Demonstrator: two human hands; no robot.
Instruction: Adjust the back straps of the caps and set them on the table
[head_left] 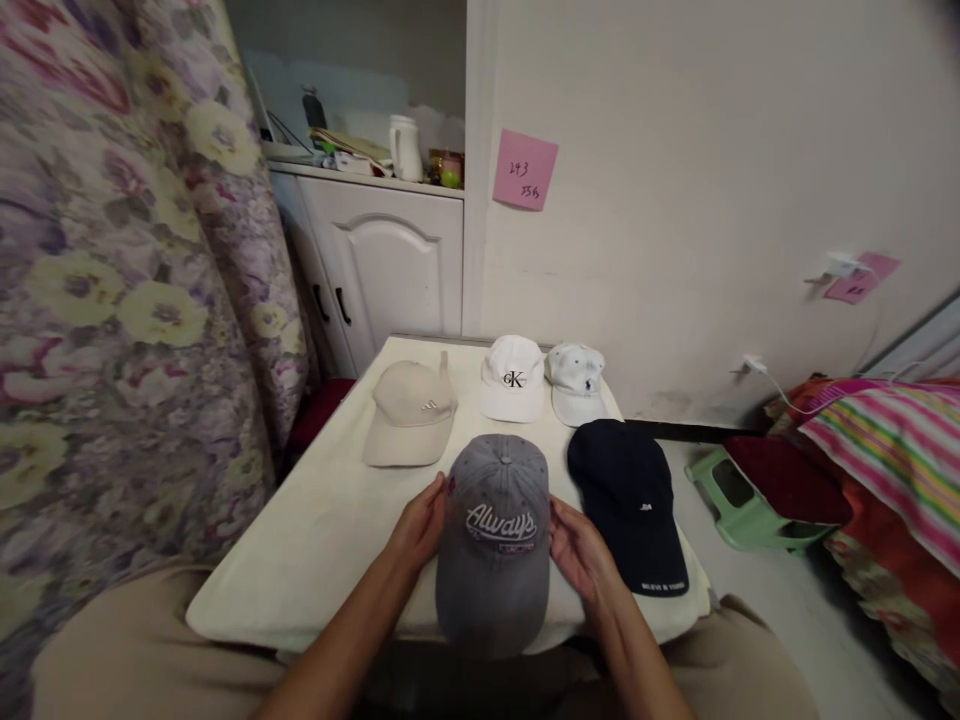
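A grey cap [495, 540] with "Always" stitched on its front lies on the cream-covered table [315, 540], brim toward me. My left hand [420, 528] holds its left side and my right hand [581, 555] holds its right side, fingers curled against the crown. A beige cap [409, 412] lies behind it to the left. Further back sit a white cap [513, 378] with a black logo and a second white cap [576, 382]. To the right of the grey one rests a dark navy cap [630, 500].
A floral curtain [127, 270] hangs at the left. White cabinet [382, 270] with a jug and clutter stands behind. A pink note [524, 169] is stuck on the wall. A green stool [742, 505] and striped bedding [892, 450] are at the right.
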